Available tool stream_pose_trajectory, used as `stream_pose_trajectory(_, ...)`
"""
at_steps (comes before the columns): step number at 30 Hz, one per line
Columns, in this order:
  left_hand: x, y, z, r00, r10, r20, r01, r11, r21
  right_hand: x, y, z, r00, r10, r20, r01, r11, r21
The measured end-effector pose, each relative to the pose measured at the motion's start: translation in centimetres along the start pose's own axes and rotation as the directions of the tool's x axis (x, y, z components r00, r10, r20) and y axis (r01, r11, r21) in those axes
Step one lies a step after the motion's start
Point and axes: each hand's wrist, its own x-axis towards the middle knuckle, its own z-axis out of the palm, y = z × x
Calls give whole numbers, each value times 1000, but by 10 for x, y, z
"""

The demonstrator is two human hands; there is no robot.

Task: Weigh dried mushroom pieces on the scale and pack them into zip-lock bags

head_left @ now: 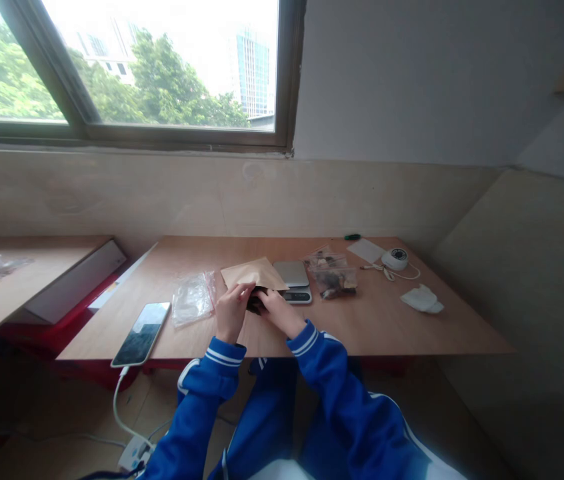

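Brown kraft paper pouch (pixel 253 273) lies at frame centre on the plywood table (pixel 372 320), its long axis running left to right, its near edge at both hands. Left hand (pixel 232 310) pinches that edge from the left; right hand (pixel 278 312) curls in from the right, fingers (pixel 267 298) closed around something dark at the mouth. Just right, touching: a kitchen scale (pixel 295 280), then a clear bag of dark pieces (pixel 335 277). Left: an empty plastic bag (pixel 193 298), a charging phone (pixel 142 332).
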Motion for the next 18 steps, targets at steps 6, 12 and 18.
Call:
stream_pose_trajectory(6, 7, 0, -5, 1000, 5, 19, -5, 1000, -6, -7, -6, -9, 982, -62, -179, 75, 995, 65)
stream_pose_trajectory(12, 17, -2, -16, 998, -69, -14, 68, 996, -53, -18, -14, -34, 958, -91, -273, 205, 881, 425)
stream_pose_trajectory(18, 28, -11, -25, 993, -95, -70, 93, 995, -30, -26, -7, -43, 946, 198, -257, 105, 562, 820)
